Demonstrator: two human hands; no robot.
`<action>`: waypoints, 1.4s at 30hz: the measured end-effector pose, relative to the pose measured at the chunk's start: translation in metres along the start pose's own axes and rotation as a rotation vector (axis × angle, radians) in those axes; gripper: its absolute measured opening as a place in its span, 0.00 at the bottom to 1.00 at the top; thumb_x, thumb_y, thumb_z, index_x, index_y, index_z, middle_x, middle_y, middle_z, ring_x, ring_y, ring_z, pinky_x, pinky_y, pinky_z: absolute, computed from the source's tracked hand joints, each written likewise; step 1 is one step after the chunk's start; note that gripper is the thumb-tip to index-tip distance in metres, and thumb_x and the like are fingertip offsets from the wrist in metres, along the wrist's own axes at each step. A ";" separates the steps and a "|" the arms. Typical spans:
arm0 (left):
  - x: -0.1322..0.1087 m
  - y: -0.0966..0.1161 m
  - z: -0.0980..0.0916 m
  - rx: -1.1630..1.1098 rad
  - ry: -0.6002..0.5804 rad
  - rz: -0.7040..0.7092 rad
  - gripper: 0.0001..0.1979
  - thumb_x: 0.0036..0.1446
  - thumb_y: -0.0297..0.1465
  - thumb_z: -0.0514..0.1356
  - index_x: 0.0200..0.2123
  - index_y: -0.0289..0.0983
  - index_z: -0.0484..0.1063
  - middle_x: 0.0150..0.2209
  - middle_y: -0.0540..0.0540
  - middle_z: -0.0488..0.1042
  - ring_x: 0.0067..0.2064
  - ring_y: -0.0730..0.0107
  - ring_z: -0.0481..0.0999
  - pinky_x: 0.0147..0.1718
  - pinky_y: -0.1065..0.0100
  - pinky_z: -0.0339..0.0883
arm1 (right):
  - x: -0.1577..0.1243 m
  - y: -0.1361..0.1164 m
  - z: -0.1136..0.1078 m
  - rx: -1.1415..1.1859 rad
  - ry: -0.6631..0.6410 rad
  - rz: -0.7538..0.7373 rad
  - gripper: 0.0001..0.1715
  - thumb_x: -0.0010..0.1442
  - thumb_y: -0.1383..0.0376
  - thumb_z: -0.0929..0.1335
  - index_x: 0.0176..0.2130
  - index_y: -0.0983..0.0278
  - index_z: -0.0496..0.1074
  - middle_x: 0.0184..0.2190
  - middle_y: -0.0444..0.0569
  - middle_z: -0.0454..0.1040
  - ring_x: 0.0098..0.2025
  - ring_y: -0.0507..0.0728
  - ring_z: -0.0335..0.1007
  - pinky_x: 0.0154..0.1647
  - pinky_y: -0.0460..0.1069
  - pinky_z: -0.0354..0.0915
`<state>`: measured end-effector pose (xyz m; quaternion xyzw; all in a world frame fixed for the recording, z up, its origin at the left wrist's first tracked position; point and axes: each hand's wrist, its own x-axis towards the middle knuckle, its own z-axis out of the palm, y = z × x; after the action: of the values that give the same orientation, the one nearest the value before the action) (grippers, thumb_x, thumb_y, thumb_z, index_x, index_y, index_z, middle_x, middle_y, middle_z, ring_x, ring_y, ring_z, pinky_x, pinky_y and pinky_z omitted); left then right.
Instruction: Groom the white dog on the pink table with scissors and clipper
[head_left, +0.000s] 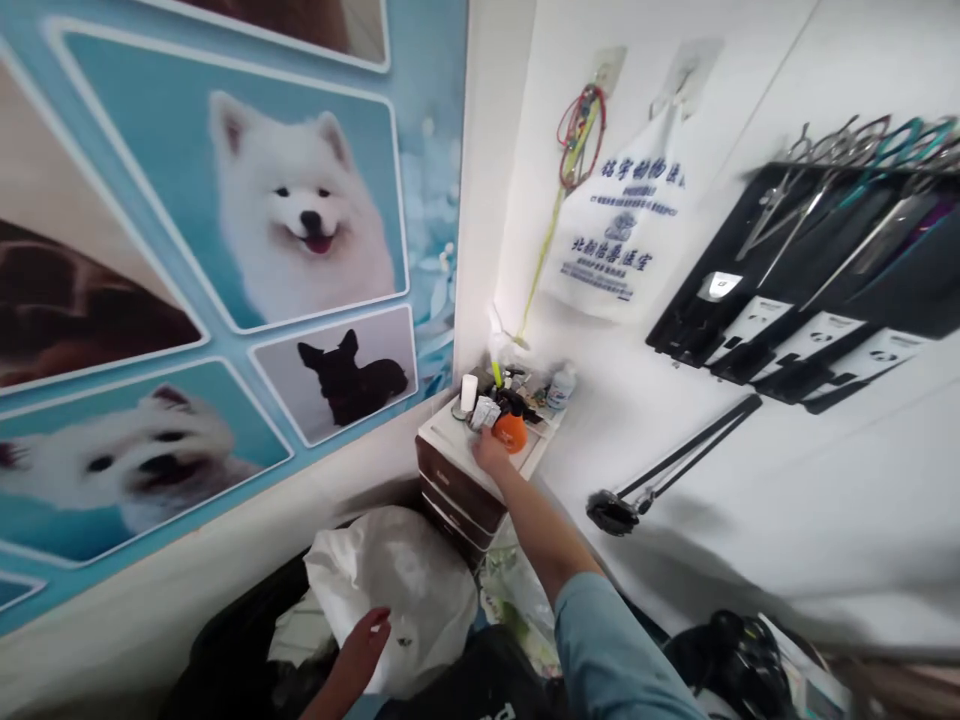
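My right hand (489, 452) reaches out to the top of a small drawer cabinet (459, 490) in the corner. It rests beside an orange spray bottle (511, 430); its fingers are mostly hidden, so I cannot see whether it holds anything. My left hand (365, 640) is low in the view, fingers curled on the edge of a white plastic bag (401, 580). Small bottles (561, 386), a white tube (469, 392) and other small items crowd the cabinet top.
A dog poster (225, 280) covers the left wall. A printed white bag (626, 230) and coloured cords (577, 135) hang on the right wall. A black rack of scissors (832, 250) and a black jointed arm (660, 470) are mounted further right. Dark bags lie below.
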<state>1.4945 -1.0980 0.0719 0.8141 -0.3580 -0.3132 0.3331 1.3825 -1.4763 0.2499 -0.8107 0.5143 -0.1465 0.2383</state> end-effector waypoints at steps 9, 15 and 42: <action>0.130 0.151 -0.008 -0.002 0.066 0.379 0.22 0.57 0.40 0.54 0.51 0.38 0.73 0.55 0.38 0.72 0.55 0.53 0.74 0.52 0.52 0.72 | -0.016 0.080 -0.013 0.272 0.487 -0.010 0.40 0.60 0.51 0.67 0.61 0.74 0.57 0.58 0.67 0.66 0.60 0.66 0.63 0.59 0.59 0.61; 0.214 0.272 0.035 0.210 0.250 0.593 0.23 0.57 0.34 0.59 0.56 0.34 0.70 0.66 0.33 0.56 0.66 0.46 0.59 0.63 0.46 0.57 | 0.021 0.115 -0.020 0.430 0.243 -0.120 0.37 0.53 0.53 0.72 0.57 0.67 0.66 0.54 0.59 0.72 0.55 0.66 0.69 0.58 0.61 0.65; 0.263 0.270 0.046 0.428 0.265 0.540 0.17 0.58 0.39 0.58 0.38 0.31 0.77 0.62 0.31 0.61 0.62 0.44 0.64 0.62 0.49 0.60 | 0.005 0.108 -0.012 0.460 0.180 0.021 0.47 0.52 0.59 0.74 0.65 0.64 0.57 0.62 0.60 0.65 0.64 0.67 0.62 0.64 0.64 0.59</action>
<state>1.5026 -1.4612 0.1805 0.7749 -0.5712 -0.0237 0.2696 1.2966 -1.5227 0.2023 -0.7136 0.4949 -0.3290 0.3710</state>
